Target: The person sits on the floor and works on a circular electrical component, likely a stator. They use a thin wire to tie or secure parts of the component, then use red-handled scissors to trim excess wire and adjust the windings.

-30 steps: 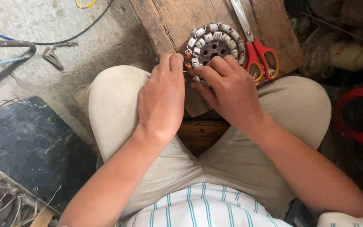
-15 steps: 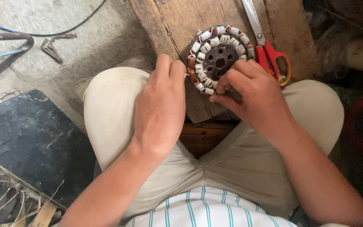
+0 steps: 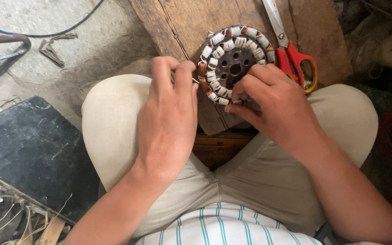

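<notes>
Worn wooden counter (image 3: pixel 182 27) over concrete floor (image 3: pixel 60 18), one wound stator (image 3: pixel 232 61) on it, one red scissors (image 3: pixel 291 54) beside, left hand (image 3: pixel 169 118) pinching its edge, right hand (image 3: pixel 273 104) gripping its near rim.

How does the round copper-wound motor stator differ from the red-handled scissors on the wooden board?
The round copper-wound motor stator is a ring of coils; the red-handled scissors are long and bladed. Both hands, left hand and right hand, touch the stator; the scissors lie untouched. Both rest on the wooden board.
</notes>
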